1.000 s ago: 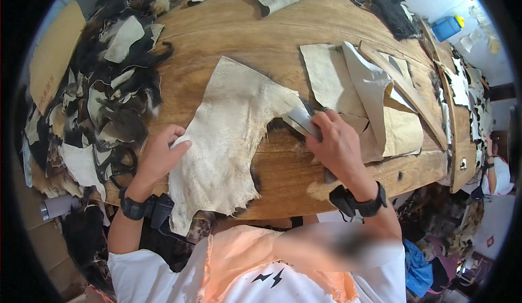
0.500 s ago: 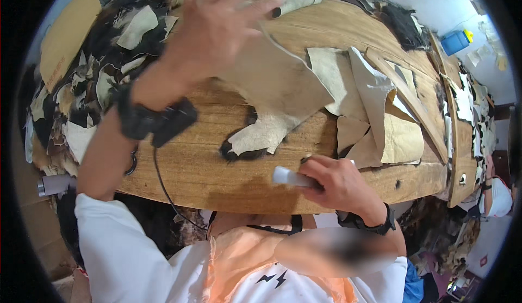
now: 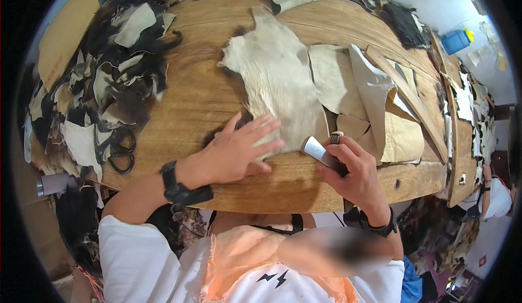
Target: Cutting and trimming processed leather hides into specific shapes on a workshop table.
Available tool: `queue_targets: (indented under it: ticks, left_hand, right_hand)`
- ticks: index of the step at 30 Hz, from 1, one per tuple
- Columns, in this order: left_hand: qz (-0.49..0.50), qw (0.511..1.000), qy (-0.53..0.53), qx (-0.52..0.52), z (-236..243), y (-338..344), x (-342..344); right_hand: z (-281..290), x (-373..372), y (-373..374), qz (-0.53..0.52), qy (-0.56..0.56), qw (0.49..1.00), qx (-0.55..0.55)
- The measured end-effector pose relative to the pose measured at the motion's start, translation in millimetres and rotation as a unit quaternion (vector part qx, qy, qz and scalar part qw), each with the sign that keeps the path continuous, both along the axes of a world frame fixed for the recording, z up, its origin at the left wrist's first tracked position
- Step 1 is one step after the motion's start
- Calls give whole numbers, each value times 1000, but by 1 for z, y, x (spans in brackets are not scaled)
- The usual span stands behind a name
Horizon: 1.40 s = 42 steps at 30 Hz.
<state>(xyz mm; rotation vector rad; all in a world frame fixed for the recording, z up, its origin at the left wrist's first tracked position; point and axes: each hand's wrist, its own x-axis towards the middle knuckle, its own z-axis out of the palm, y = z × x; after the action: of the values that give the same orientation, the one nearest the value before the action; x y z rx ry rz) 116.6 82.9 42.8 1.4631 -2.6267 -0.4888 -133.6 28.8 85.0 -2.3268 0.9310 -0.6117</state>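
Note:
A pale piece of hide [image 3: 277, 74] lies skin side up on the wooden table [image 3: 190, 123], with dark hair showing at its edges. My left hand [image 3: 239, 148] rests flat over its near end, fingers spread. Just right of that end, my right hand [image 3: 350, 164] is closed around a leather knife [image 3: 318, 149] with a broad, flat metal blade. Its blade points up and left, close to the hide's near right corner. Part of the handle is hidden in my fist. A ring with a dark band shows on a right finger.
Hide scraps [image 3: 122, 88] are heaped at the left, with black-handled scissors [image 3: 120, 153] beside them. On the right lie folded pale hides [image 3: 331, 80] and a wooden strip [image 3: 408, 101]. Another person's arm [image 3: 485, 197] shows at the far right.
My left hand has come down from the far side onto the hide's near end. The hide now lies flatter and turned. My right hand has moved slightly right, its blade tilting upward.

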Motion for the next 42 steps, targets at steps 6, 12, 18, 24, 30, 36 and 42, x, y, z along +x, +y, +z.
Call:
queue_targets:
  ticks: [6, 12, 18, 24, 30, 36, 42]
  left_hand:
    - [77, 996, 30, 25, 2, 10, 2]
    - [111, 993, -3, -26, -7, 4, 11]
    - [111, 989, 101, -13, -1, 10, 27]
    - [150, 971, 155, -106, 7, 32, 30]
    - [36, 966, 237, -92, 1, 40, 10]
    - [30, 983, 147, -110, -11, 39, 3]
    - [54, 973, 209, -87, -9, 32, 1]
  right_hand:
    - [-7, 19, -2, -7, -4, 1000, -28]
    - [7, 31, -2, -54, -158, 970, 175]
    - [-9, 67, 1, -14, -484, 728, 485]
    - [-41, 84, 19, -110, -259, 881, 381]
    - [-59, 89, 29, -65, -161, 978, 117]
    - [-59, 86, 28, -56, -136, 984, 98]
    - [-58, 87, 27, -59, -121, 988, 81]
